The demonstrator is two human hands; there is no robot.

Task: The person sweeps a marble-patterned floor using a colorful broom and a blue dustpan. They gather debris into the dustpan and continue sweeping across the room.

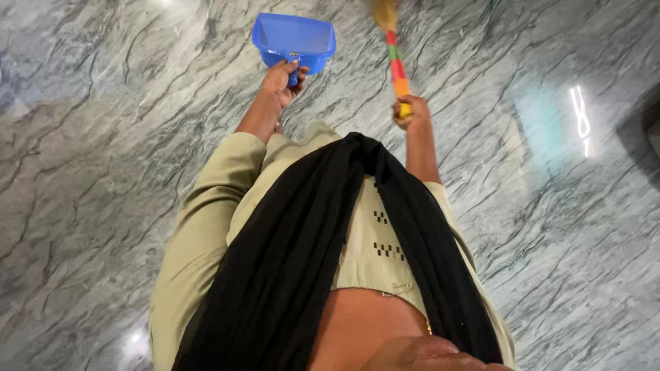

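My left hand [282, 79] grips the short handle of a blue plastic dustpan [294, 38], which rests low against the grey marble floor [103, 151] ahead of me. My right hand [411, 111] is closed around the striped red, green, orange and yellow handle of a broom [395, 58]. The broom's straw head [385, 10] pokes out at the top edge, just right of the dustpan. Both arms reach forward and down from my body.
Polished grey veined marble fills the whole view, with bright light reflections at the right [581, 117] and lower left [134, 338]. My olive tunic and a black scarf [302, 261] hang down in the lower middle and hide the floor beneath me.
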